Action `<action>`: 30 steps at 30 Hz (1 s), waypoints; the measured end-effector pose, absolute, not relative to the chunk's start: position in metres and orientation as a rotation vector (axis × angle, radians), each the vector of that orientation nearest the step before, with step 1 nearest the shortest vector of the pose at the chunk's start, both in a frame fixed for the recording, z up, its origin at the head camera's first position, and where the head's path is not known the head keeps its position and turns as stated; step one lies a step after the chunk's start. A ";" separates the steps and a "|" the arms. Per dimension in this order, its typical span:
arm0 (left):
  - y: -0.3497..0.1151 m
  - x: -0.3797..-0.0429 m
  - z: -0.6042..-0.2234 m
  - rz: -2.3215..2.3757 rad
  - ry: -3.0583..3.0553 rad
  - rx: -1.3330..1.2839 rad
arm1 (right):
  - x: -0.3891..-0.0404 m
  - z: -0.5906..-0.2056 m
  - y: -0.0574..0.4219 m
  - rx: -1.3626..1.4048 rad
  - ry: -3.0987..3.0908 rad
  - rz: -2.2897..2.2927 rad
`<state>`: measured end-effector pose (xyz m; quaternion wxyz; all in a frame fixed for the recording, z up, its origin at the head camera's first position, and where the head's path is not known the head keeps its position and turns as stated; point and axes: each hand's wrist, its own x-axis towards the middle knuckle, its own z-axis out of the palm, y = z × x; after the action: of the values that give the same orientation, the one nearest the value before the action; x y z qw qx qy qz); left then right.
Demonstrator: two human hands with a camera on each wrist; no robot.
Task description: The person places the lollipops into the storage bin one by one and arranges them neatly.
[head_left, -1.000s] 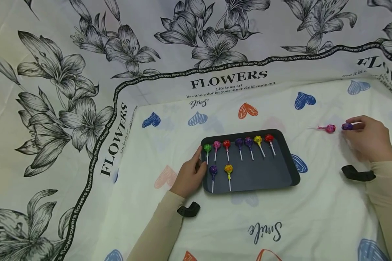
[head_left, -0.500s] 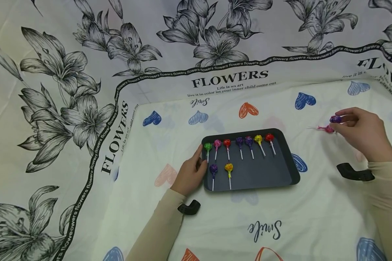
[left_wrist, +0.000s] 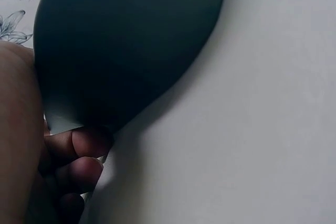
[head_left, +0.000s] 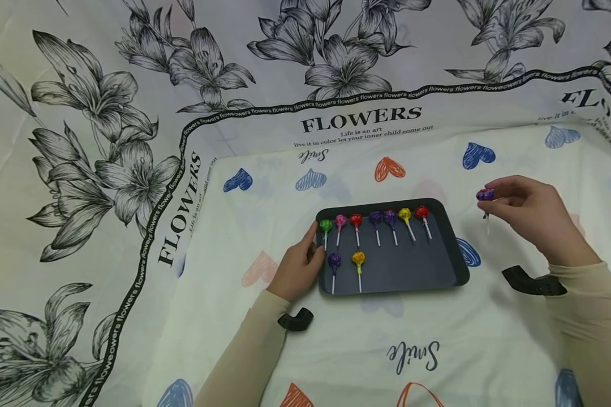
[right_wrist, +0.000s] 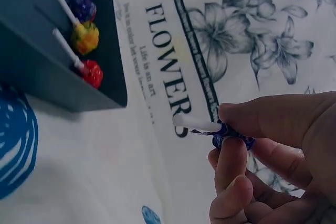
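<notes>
A dark grey tray (head_left: 407, 271) lies on the cloth. A row of several wrapped lollipops stands along its far side, from a green lollipop (head_left: 325, 225) to a red lollipop (head_left: 422, 212). Nearer the front lie a purple lollipop (head_left: 334, 260) and a yellow lollipop (head_left: 358, 259). My left hand (head_left: 296, 267) grips the tray's left edge, its fingers curled at the rim in the left wrist view. Right of the tray, my right hand (head_left: 537, 217) pinches another purple lollipop (head_left: 485, 194) above the cloth; its white stick shows in the right wrist view.
The white cloth (head_left: 336, 350) has printed hearts and words. A backdrop with flower drawings (head_left: 341, 68) rises behind and to the left. Black wrist bands sit on both sleeves.
My right hand has moved left toward the tray with the purple lollipop. The pink lollipop that lay on the cloth is out of sight now. My left hand keeps its place.
</notes>
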<state>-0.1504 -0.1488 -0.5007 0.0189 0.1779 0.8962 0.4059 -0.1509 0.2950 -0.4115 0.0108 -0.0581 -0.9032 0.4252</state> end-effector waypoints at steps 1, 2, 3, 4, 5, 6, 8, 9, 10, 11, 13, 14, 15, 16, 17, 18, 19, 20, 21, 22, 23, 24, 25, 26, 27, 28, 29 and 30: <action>-0.149 -0.150 -0.500 1.258 2.785 0.552 | -0.150 -0.410 0.291 -0.162 -2.809 1.354; -0.149 -0.151 -0.500 1.255 2.787 0.551 | -0.148 -0.409 0.288 -0.144 -2.798 1.382; -0.149 -0.151 -0.500 1.254 2.788 0.552 | -0.147 -0.408 0.284 -0.127 -2.794 1.397; -0.149 -0.151 -0.499 1.254 2.786 0.555 | -0.146 -0.408 0.281 -0.107 -2.788 1.409; -0.149 -0.151 -0.499 1.253 2.784 0.556 | -0.145 -0.407 0.277 -0.088 -2.783 1.424; -0.149 -0.151 -0.499 1.253 2.784 0.561 | -0.144 -0.406 0.274 -0.071 -2.781 1.433; -0.149 -0.151 -0.499 1.255 2.783 0.568 | -0.143 -0.405 0.266 -0.031 -2.778 1.452; -0.149 -0.151 -0.499 1.258 2.783 0.570 | -0.142 -0.405 0.262 -0.010 -2.779 1.453; -0.149 -0.151 -0.499 1.260 2.784 0.572 | -0.142 -0.404 0.258 0.004 -2.781 1.454; -0.149 -0.151 -0.499 1.261 2.784 0.573 | -0.141 -0.403 0.255 0.016 -2.783 1.456; -0.149 -0.151 -0.500 1.266 2.784 0.571 | -0.141 -0.401 0.247 0.033 -2.784 1.469; -0.149 -0.151 -0.500 1.266 2.784 0.569 | -0.141 -0.399 0.244 0.041 -2.787 1.473; -0.149 -0.151 -0.501 1.267 2.785 0.568 | -0.141 -0.398 0.240 0.046 -2.789 1.478; -0.150 -0.151 -0.501 1.267 2.787 0.566 | -0.142 -0.397 0.236 0.061 -2.791 1.486; -0.150 -0.151 -0.501 1.266 2.789 0.564 | -0.142 -0.396 0.232 0.078 -2.791 1.495; -0.150 -0.151 -0.501 1.267 2.790 0.563 | -0.143 -0.395 0.228 0.094 -2.790 1.509; -0.151 -0.151 -0.501 1.268 2.792 0.562 | -0.144 -0.396 0.224 0.113 -2.791 1.515; -0.151 -0.151 -0.500 1.266 2.793 0.563 | -0.145 -0.396 0.221 0.135 -2.793 1.523; -0.151 -0.151 -0.500 1.265 2.794 0.563 | -0.145 -0.397 0.217 0.157 -2.793 1.532; -0.151 -0.151 -0.499 1.265 2.792 0.562 | -0.146 -0.398 0.213 0.180 -2.796 1.534; -0.151 -0.151 -0.499 1.266 2.792 0.565 | -0.147 -0.399 0.210 0.196 -2.797 1.534; -0.151 -0.151 -0.498 1.268 2.790 0.568 | -0.147 -0.400 0.206 0.210 -2.800 1.535; -0.150 -0.152 -0.498 1.267 2.790 0.571 | -0.147 -0.401 0.203 0.226 -2.801 1.536; -0.150 -0.151 -0.498 1.268 2.790 0.575 | -0.147 -0.402 0.200 0.244 -2.796 1.543; -0.150 -0.151 -0.498 1.271 2.789 0.579 | -0.147 -0.403 0.196 0.263 -2.796 1.545; -0.150 -0.151 -0.498 1.274 2.789 0.584 | -0.147 -0.404 0.193 0.280 -2.797 1.546; -0.150 -0.150 -0.499 1.276 2.790 0.588 | -0.147 -0.405 0.190 0.297 -2.796 1.552; -0.150 -0.150 -0.499 1.277 2.790 0.590 | -0.146 -0.406 0.187 0.312 -2.797 1.560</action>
<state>-0.1501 -0.1499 -0.4991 0.0084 0.1889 0.8930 0.4085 -0.1463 0.1874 -0.4063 -0.0381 0.0970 -0.8687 0.4843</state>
